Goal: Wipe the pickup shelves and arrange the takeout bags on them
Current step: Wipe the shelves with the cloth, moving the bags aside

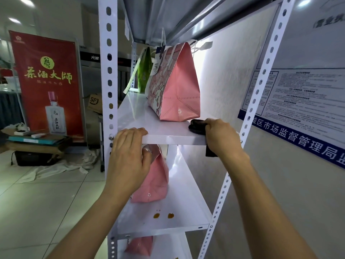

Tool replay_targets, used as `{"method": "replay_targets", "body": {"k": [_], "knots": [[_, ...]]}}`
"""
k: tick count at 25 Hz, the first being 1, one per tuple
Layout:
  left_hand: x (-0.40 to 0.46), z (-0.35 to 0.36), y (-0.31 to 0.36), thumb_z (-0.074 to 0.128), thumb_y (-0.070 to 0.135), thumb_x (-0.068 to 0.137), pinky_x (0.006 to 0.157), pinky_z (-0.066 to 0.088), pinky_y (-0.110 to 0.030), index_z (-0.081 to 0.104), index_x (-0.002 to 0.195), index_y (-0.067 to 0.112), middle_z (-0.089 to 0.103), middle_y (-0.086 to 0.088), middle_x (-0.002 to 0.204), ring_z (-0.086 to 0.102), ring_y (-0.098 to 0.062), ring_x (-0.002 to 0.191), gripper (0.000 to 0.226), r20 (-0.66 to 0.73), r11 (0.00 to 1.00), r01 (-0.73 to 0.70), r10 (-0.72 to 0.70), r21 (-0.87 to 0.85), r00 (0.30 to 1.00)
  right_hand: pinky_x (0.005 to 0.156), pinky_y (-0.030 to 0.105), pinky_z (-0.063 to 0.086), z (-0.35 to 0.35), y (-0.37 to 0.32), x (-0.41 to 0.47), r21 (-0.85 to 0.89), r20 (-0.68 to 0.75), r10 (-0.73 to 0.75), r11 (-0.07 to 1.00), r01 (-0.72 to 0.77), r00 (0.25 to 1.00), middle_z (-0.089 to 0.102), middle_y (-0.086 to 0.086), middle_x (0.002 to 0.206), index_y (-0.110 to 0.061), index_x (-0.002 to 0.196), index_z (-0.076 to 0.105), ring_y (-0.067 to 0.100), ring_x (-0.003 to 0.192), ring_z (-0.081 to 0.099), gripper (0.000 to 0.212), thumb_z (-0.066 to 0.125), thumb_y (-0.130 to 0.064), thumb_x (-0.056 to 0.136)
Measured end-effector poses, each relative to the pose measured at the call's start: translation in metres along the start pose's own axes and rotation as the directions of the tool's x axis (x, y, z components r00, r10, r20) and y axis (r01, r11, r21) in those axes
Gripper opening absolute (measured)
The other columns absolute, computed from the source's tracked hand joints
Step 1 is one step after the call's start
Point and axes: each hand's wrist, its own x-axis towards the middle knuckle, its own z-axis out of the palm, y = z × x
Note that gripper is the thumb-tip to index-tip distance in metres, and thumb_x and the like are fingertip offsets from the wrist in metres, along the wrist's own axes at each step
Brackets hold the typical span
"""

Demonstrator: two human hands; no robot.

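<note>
Black cloth (197,126) mostly covered by right hand (222,136); only bunched end and lower corner seen. Top of pink bag on lower shelf (151,182) hidden behind left hand (128,156). Green bag (144,71) largely blocked by pink cat-print bag (173,86) and upright. Third pink bag (139,245) cut off by bottom edge. Wall notice (298,101) cut by right edge, fine print too small to be read. Both forearms cut by bottom edge.
</note>
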Motion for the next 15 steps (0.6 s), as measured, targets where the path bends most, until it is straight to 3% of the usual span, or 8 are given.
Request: {"method": "replay_targets", "body": {"k": [4,8,11,15], "knots": [[0.0,0.0,0.0,0.057,0.008,0.083,0.111,0.034,-0.048,0.054,0.125,0.007,0.059,-0.011,0.119,0.05,-0.029,0.118,0.042,0.008,1.0,0.003,-0.003,-0.001,1.0,0.078,0.041,0.049,-0.009,0.006,0.008,0.027,0.046,0.112,0.993,-0.113,0.993,0.063,0.014,0.1,-0.009,0.116,0.063,0.035,0.091,0.06,0.031,0.039,-0.007,0.097],[-0.001,-0.002,-0.001,0.056,0.007,0.082,0.111,0.034,-0.048,0.054,0.124,0.005,0.06,-0.012,0.118,0.05,-0.029,0.116,0.042,0.001,1.0,-0.012,0.012,0.012,1.0,0.085,0.049,0.053,0.0,0.008,-0.023,0.01,-0.153,0.028,1.0,-0.027,0.988,0.061,0.02,0.107,-0.007,0.122,0.062,0.041,0.096,0.059,0.031,0.041,-0.005,0.099],[-0.002,0.001,0.002,0.049,0.01,0.082,0.11,0.034,-0.051,0.054,0.124,0.004,0.059,-0.014,0.119,0.049,-0.03,0.118,0.042,-0.006,1.0,-0.015,0.015,0.009,1.0,0.085,0.05,0.051,0.0,0.016,-0.035,0.15,-0.155,0.028,0.989,-0.005,0.988,0.06,0.021,0.108,-0.006,0.125,0.061,0.041,0.097,0.057,0.035,0.039,-0.004,0.098],[-0.016,0.009,0.003,0.048,0.012,0.085,0.119,0.023,-0.052,0.048,0.137,0.002,0.05,-0.016,0.144,0.036,-0.033,0.142,0.053,-0.014,0.999,-0.017,0.018,0.047,1.0,0.087,0.047,0.048,0.006,0.014,-0.064,0.338,-0.248,-0.04,0.933,0.125,0.968,0.059,0.018,0.111,-0.007,0.125,0.064,0.038,0.104,0.054,0.041,0.036,-0.004,0.095]]}}
